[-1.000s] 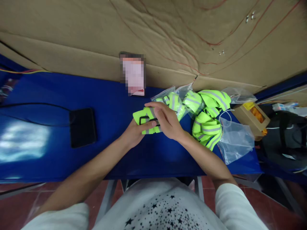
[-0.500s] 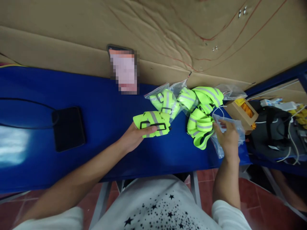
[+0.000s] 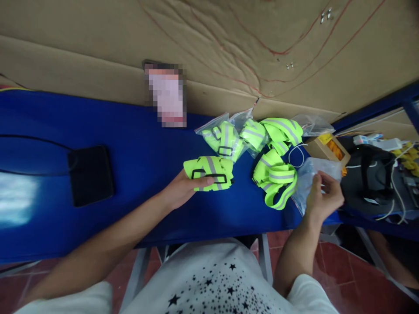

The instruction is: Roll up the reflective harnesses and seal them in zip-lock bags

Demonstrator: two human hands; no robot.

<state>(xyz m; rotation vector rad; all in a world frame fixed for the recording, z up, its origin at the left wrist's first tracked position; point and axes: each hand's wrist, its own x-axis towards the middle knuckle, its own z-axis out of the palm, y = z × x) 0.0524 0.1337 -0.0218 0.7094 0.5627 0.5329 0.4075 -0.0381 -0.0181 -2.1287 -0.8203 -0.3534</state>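
My left hand [image 3: 185, 187] grips a folded neon-yellow reflective strap [image 3: 214, 165], its thumb over a black rectangular buckle. On the right, my right hand [image 3: 324, 194] pinches the edge of a clear plastic bag [image 3: 306, 176] that lies on the blue table. Between the hands is a loose reflective strap [image 3: 278, 174], its loops partly overlapping the bag. Behind it lies another coiled strap [image 3: 283, 128]. Two clear zip bags with folded straps inside, a left bagged strap [image 3: 225, 135] and a right bagged strap [image 3: 253, 133], rest beyond my left hand.
A phone with a blurred screen [image 3: 168, 96] leans on the cardboard wall [image 3: 98, 56]. To the left, a black flat device [image 3: 90, 176] with a cable lies on the blue table [image 3: 137, 148]. At right are a small cardboard box [image 3: 327, 148] and a dark bag [image 3: 360, 187].
My right hand has moved right, away from the loose strap, drawing the plastic bag's edge with it. The loose strap's front loop has spread toward the right. My left hand has barely moved.
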